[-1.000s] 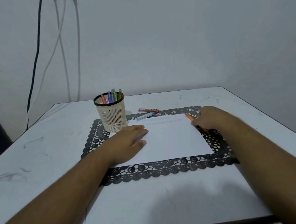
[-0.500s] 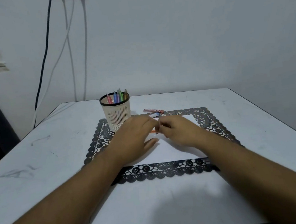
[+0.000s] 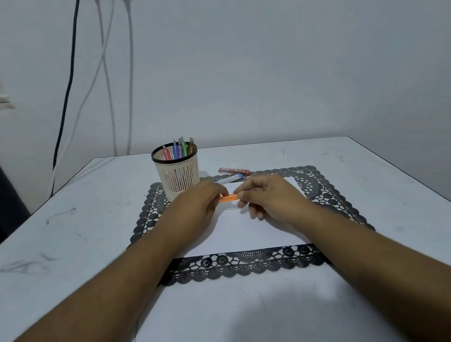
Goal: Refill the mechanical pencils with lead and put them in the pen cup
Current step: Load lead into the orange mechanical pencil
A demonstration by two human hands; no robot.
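2 hands [image 3: 231,202] grip an orange pencil [image 3: 229,197] — above paper [image 3: 241,232].

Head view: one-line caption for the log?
Both hands, left hand and right hand, grip an orange mechanical pencil beside the pen cup.

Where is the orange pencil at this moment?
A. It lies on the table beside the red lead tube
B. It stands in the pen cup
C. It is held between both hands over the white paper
C: the orange pencil spans between the left hand and the right hand, above the white paper.
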